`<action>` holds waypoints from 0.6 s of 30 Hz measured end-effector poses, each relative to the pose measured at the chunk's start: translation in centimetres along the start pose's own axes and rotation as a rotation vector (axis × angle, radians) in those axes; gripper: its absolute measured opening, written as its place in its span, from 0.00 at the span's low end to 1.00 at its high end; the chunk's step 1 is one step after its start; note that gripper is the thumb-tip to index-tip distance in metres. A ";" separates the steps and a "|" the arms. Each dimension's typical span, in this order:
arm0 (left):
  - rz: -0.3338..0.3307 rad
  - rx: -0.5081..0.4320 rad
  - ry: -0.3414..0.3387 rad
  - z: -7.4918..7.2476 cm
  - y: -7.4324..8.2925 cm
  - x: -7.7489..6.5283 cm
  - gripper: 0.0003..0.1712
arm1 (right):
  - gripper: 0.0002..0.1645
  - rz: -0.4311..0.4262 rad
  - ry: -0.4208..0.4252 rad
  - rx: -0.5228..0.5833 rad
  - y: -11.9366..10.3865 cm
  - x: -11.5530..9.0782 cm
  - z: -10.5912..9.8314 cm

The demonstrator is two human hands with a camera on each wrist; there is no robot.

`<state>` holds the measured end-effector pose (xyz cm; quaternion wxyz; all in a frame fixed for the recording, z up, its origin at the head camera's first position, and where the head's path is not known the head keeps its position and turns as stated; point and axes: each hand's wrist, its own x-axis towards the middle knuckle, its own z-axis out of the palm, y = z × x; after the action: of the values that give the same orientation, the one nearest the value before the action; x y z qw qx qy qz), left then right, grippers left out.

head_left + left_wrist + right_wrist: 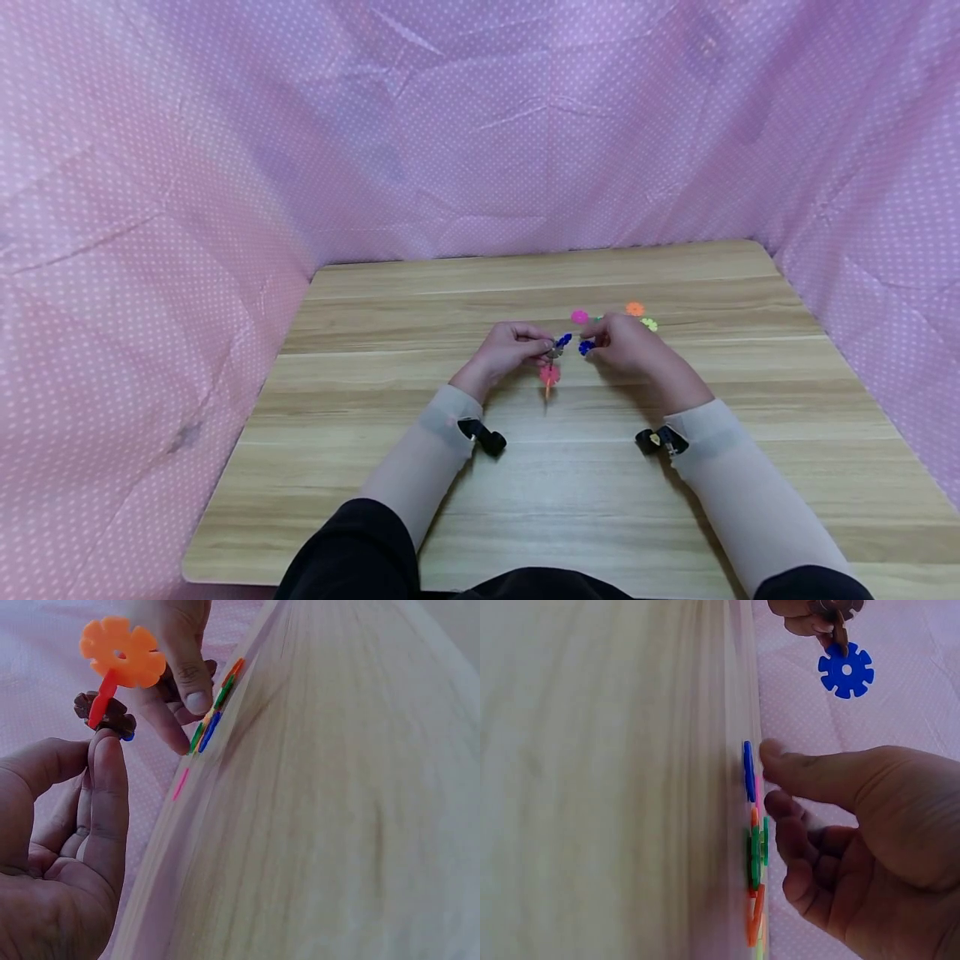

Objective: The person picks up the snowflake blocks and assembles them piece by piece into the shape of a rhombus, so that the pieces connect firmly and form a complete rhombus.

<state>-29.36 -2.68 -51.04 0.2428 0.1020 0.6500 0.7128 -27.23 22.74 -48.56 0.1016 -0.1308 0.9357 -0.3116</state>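
My left hand (pixel 513 346) pinches a cluster of interlocking plastic flower discs between thumb and fingers, held above the table. In the left wrist view, an orange disc (pixel 135 656) stands on a red one (pixel 102 705), which is slotted into a brown disc (pixel 116 721). A notched blue disc (pixel 847 684) sticks out of the same cluster in the right wrist view. To the right, my right hand (pixel 630 343) hovers with thumb and fingers apart, holding nothing. Its thumb tip is beside a loose blue disc (pixel 749 771) on the table.
Beyond and beside the right hand lie a pink disc (pixel 580 317), an orange disc (pixel 634 308) and a yellow-green disc (pixel 649 324). Green discs (pixel 755 859) lie near its fingers. The wooden table (pixel 450 300) backs onto a pink dotted curtain (pixel 480 167).
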 end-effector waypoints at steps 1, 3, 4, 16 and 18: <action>-0.002 0.000 -0.002 0.0 0.0 0.0 0.10 | 0.18 0.002 -0.007 -0.007 0.2 0.1 0.0; -0.005 -0.005 -0.005 0.0 0.0 0.0 0.10 | 0.17 0.006 -0.012 -0.027 0.4 0.2 0.1; -0.008 -0.007 -0.006 0.0 0.0 0.0 0.10 | 0.17 0.004 -0.013 -0.031 0.5 0.2 0.1; -0.015 -0.008 -0.002 0.1 0.0 0.1 0.09 | 0.06 -0.014 0.026 0.019 0.3 0.2 0.2; -0.016 -0.004 0.004 0.1 0.0 0.1 0.10 | 0.04 -0.011 0.025 0.034 0.2 0.2 0.1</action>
<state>-29.37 -2.54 -51.07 0.2473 0.0951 0.6499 0.7124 -27.46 22.72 -48.81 0.0901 -0.1303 0.9307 -0.3296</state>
